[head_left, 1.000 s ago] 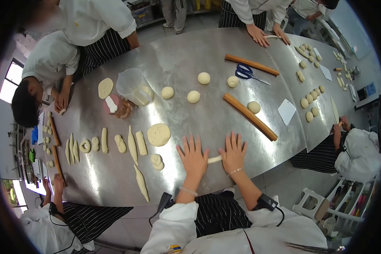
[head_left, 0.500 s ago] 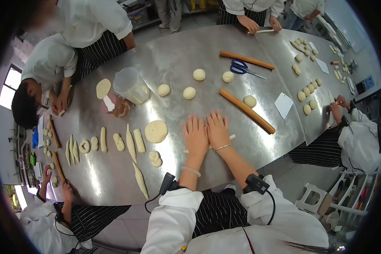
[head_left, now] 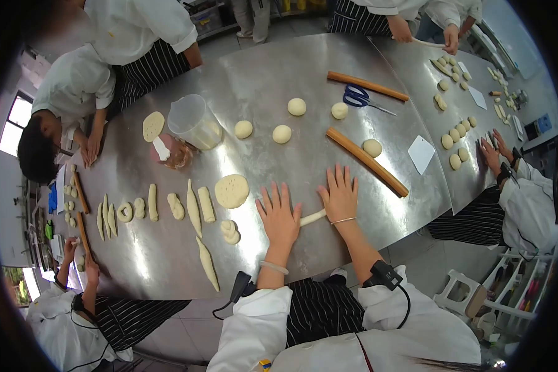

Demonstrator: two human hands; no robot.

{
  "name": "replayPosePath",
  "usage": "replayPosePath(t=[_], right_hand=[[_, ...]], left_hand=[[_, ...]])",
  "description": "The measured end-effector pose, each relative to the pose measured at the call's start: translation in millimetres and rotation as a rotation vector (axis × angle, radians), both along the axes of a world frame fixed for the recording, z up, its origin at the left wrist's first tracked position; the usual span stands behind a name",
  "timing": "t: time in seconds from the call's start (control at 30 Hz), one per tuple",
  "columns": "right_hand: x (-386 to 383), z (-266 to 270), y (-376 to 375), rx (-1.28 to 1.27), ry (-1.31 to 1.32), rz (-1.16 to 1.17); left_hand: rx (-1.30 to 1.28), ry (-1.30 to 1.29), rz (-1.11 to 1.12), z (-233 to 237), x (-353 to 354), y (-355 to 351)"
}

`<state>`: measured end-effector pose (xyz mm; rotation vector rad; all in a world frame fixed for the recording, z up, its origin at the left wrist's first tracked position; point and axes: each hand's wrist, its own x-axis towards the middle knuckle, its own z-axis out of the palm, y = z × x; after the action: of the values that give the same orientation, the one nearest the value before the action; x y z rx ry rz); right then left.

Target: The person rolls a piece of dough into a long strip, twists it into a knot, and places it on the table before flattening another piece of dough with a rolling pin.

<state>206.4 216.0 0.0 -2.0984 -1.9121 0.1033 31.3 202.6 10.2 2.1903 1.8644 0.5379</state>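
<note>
A thin rope of dough [head_left: 313,217] lies on the steel table under both my palms, its middle bare between them. My left hand [head_left: 279,215] is flat on its left end with the fingers spread. On its right end rests my right hand [head_left: 340,197], fingers stretched forward. The rope's ends are hidden beneath the hands. Left of my left hand are a flat dough disc [head_left: 232,191] and a knotted dough piece [head_left: 230,232]. Ahead of my right hand lie a wooden rolling pin [head_left: 367,162] and a dough ball [head_left: 372,147].
Shaped dough pieces [head_left: 154,202] line the table's left side. Further back stand a clear plastic jug [head_left: 195,123] and a reddish jar [head_left: 172,153]. Blue-handled scissors [head_left: 356,97], a second rolling pin [head_left: 369,86] and a white scraper [head_left: 421,154] lie to the right. Several co-workers surround the table.
My hands have moved apart from side by side, baring the rope's middle between them. At the far right, a co-worker's dough strip has been lifted and stretched between their hands.
</note>
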Motion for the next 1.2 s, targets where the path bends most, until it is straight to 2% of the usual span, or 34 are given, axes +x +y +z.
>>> replayPosePath(t=[0.1,0.2,0.3,0.37,0.43,0.5,0.6,0.63,0.67,0.73,0.87,0.97,1.0,1.07,1.2], right_hand=[[8.1,17.8,-73.6,-0.118,0.021,0.063],[3.7,25.3,-115.5,-0.176,-0.018,0.01],[13.6,20.5,-42.1,-0.12,-0.028,-0.029],[23.0,13.4,-28.0,-0.094,0.023,-0.013],[30.4,14.5,-51.2,-0.069,0.077,-0.001],[27.2,23.4,-101.3,-0.2,0.053,-0.063],[32.4,21.5,-90.0,-0.214,-0.009,-0.103],[34.2,20.3,-64.7,-0.07,-0.075,-0.118],[43.6,16.3,-39.7,-0.065,-0.076,-0.12],[59.3,9.5,-7.4,0.137,0.077,-0.148],[29.3,52.8,-2.3,0.208,0.123,-0.002],[-16.8,28.7,-11.6,0.129,0.121,0.151],[-22.3,21.0,-19.1,0.129,0.12,0.154],[-32.1,9.2,-41.6,0.081,-0.003,0.188],[-19.5,19.6,-126.2,-0.087,0.066,0.175]], left_hand=[[-0.117,0.029,-0.083,13.6,-23.1,-72.4],[-0.164,0.059,-0.071,18.3,-23.5,-71.9],[-0.102,0.06,-0.059,18.3,-13.8,-20.0],[-0.053,0.077,-0.085,13.0,-19.3,-4.4],[-0.109,0.067,-0.1,10.6,-35.0,-43.9],[-0.198,0.077,-0.107,20.8,-47.6,-83.5],[-0.171,0.065,-0.096,18.1,-46.1,-76.4],[-0.175,0.101,-0.075,24.3,-41.0,-53.8],[-0.105,0.077,-0.056,23.4,-34.9,-32.5],[0.0,0.088,-0.045,35.4,-27.1,4.3],[0.123,0.058,-0.046,62.6,-2.5,22.7],[0.037,-0.144,-0.119,43.8,30.4,7.1],[0.037,-0.145,-0.116,26.9,33.3,-1.9],[-0.016,0.008,-0.121,-8.1,31.2,-27.4],[-0.076,0.023,-0.208,8.8,13.5,-97.0]])
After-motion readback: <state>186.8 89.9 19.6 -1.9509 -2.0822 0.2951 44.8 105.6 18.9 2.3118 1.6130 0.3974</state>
